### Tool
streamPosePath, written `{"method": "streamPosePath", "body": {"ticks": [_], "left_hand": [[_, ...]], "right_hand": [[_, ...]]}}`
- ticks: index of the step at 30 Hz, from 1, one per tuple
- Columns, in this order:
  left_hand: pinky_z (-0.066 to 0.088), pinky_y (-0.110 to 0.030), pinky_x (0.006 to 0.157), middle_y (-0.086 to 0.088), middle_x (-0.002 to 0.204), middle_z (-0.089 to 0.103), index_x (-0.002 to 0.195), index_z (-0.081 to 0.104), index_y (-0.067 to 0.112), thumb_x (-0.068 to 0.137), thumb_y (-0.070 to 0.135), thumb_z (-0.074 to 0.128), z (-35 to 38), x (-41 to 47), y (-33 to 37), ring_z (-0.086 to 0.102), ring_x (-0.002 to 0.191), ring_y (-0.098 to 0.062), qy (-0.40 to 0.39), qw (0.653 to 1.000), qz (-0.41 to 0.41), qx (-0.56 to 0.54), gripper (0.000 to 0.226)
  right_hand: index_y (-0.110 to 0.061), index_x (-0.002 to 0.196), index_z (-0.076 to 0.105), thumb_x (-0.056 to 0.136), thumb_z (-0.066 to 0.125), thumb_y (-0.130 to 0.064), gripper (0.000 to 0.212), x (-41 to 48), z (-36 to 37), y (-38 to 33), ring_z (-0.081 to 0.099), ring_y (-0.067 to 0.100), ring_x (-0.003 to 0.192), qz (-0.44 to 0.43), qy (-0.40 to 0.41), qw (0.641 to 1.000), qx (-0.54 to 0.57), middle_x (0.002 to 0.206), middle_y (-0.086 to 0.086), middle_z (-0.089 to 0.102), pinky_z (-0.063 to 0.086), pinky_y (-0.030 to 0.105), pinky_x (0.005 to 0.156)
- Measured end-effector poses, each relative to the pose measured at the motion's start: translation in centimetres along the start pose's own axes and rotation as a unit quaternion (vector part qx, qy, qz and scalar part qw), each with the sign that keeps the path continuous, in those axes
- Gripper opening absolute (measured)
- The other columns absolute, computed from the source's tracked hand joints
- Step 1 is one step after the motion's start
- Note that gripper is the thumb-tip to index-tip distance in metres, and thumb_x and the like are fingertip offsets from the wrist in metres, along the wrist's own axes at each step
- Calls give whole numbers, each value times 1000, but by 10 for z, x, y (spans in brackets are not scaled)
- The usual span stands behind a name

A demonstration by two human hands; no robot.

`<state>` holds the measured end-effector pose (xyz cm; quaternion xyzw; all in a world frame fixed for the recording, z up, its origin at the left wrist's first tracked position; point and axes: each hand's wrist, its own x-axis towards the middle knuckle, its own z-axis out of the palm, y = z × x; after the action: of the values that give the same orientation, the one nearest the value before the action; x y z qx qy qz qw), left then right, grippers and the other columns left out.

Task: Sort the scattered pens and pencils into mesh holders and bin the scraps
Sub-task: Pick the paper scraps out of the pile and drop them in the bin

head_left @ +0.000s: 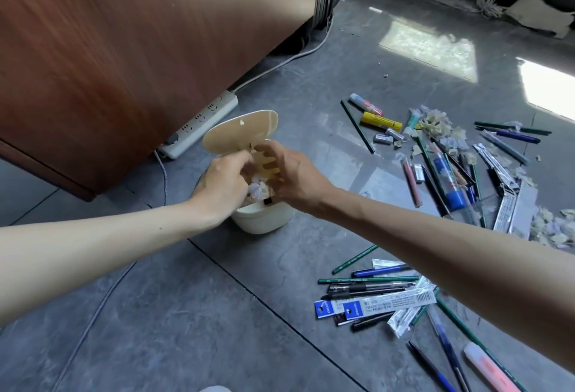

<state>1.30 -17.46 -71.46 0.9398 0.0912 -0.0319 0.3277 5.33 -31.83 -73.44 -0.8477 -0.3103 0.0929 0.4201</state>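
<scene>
A small white bin (263, 220) stands on the grey floor with its beige lid (239, 130) flipped up. Both hands hover over its mouth. My left hand (222, 187) has its fingers curled around pale paper scraps (256, 187) at the opening. My right hand (291, 173) is spread, fingers apart, over the same scraps. Pens and pencils (441, 173) lie scattered to the right, mixed with more paper scraps (437, 125). A second heap of pens and packaged refills (376, 301) lies near my right forearm. No mesh holder is in view.
A brown wooden cabinet (124, 49) fills the upper left. A white power strip (199, 124) lies beside the bin, with a grey cable (102, 304) running across the floor. A pink highlighter (491, 370) sits at the bottom right.
</scene>
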Motion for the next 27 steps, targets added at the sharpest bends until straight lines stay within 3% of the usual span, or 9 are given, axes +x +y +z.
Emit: {"method": "streamPosePath", "body": {"ticks": [2, 4, 6, 9, 12, 16, 19, 23, 27], "left_hand": [[42, -29, 77, -2, 100, 64, 89, 67, 22, 78, -4, 43, 0, -3, 0, 56, 97, -24, -40, 998, -1, 51, 38], [45, -31, 83, -2, 103, 64, 96, 67, 17, 80, -6, 40, 2, -4, 3, 57, 99, -22, -5, 998, 48, 32, 39], [48, -37, 83, -2, 101, 62, 99, 64, 13, 79, -4, 38, 8, -4, 12, 58, 96, -23, 51, 988, 143, 20, 38], [50, -44, 72, -7, 97, 58, 97, 64, 7, 75, 0, 38, 30, -2, 34, 58, 85, -29, 40, 963, 266, 10, 35], [48, -41, 74, -7, 108, 53, 107, 60, 10, 84, -1, 41, 69, -5, 63, 56, 92, -28, -64, 957, 279, 39, 31], [42, -35, 84, -9, 121, 41, 122, 48, 14, 87, 9, 50, 136, 9, 86, 48, 108, -29, -227, 950, 174, 124, 36], [45, -44, 89, -13, 122, 37, 120, 44, 11, 85, 10, 54, 172, 35, 94, 45, 110, -33, -248, 941, 168, 159, 36], [46, -47, 85, -14, 121, 37, 113, 44, 7, 87, 5, 50, 196, 55, 103, 47, 102, -34, -245, 947, 136, 155, 26], [48, -45, 81, -14, 113, 42, 103, 45, 7, 84, 1, 48, 214, 60, 88, 51, 93, -36, -247, 944, 158, 153, 20]], "right_hand": [[1, 113, 56, 77, 59, 8, 36, -6, -3, 4, 60, 24, 86, -29, 59, 998, -12, 105, 15, 60, 50, 32, 76], [-2, 107, 60, 83, 53, 6, 26, -12, -9, 10, 59, 19, 84, -15, 134, 991, -24, 105, 12, 56, 50, 29, 73], [-7, 111, 59, 87, 50, 2, 27, -20, -18, 20, 56, 16, 85, 36, 193, 980, -41, 112, 9, 51, 48, 27, 73], [-10, 117, 54, 87, 48, 0, 32, -41, -39, 52, 55, 22, 91, 162, 230, 956, -81, 119, 10, 48, 46, 37, 80], [-12, 120, 52, 88, 53, -5, 33, -74, -58, 93, 56, 26, 99, 305, 150, 933, -121, 122, 11, 49, 48, 41, 83], [-9, 118, 54, 83, 67, -20, 40, -117, -64, 130, 56, 25, 95, 394, 11, 910, -129, 110, 13, 59, 38, 27, 72], [-12, 110, 55, 75, 75, -23, 42, -128, -60, 136, 53, 21, 85, 399, -60, 907, -120, 92, 4, 57, 32, 25, 65], [-21, 84, 51, 74, 68, -16, 21, -130, -54, 142, 57, 24, 84, 394, -63, 907, -137, 90, 7, 61, 37, 26, 64], [-15, 76, 60, 73, 67, -8, 10, -135, -50, 144, 51, 16, 71, 392, -70, 907, -134, 79, 7, 61, 27, 13, 42]]}}
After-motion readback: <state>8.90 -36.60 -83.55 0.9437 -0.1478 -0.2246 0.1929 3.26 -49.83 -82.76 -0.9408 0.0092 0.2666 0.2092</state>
